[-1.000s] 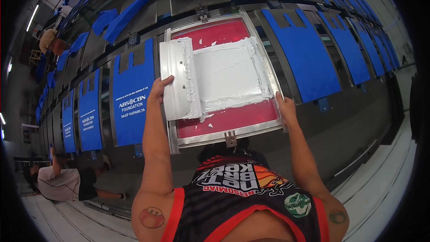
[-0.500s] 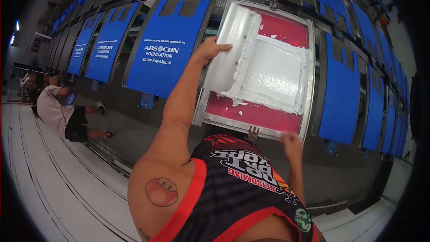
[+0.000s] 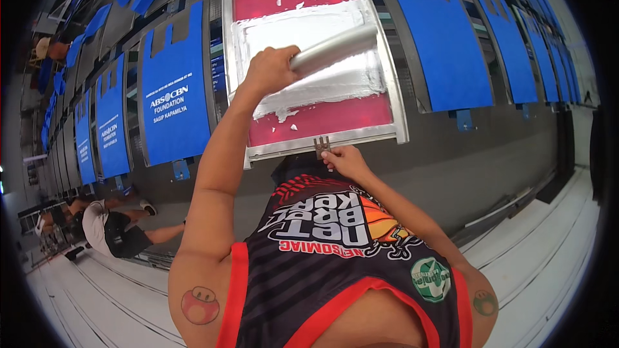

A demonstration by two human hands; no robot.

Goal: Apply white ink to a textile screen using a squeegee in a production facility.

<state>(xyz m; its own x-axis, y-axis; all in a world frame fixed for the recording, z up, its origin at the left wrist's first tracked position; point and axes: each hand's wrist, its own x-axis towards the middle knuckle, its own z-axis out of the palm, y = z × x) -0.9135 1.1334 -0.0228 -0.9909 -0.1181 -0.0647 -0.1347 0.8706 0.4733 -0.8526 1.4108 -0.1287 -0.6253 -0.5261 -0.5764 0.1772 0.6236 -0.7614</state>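
Squeegee (image 3: 336, 49) is gripped by left hand (image 3: 273, 68), bracket (image 3: 320, 144) pinched by right hand (image 3: 349, 162); frame (image 3: 369, 133) could be smeared with paste (image 3: 280, 30) by one-handed tilting.

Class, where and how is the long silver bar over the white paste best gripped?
Probably its near, left end, approached from the person's left and from above, as the left hand holds it. The silver bar is rounded and slants away to the right, with white paste spread around it.
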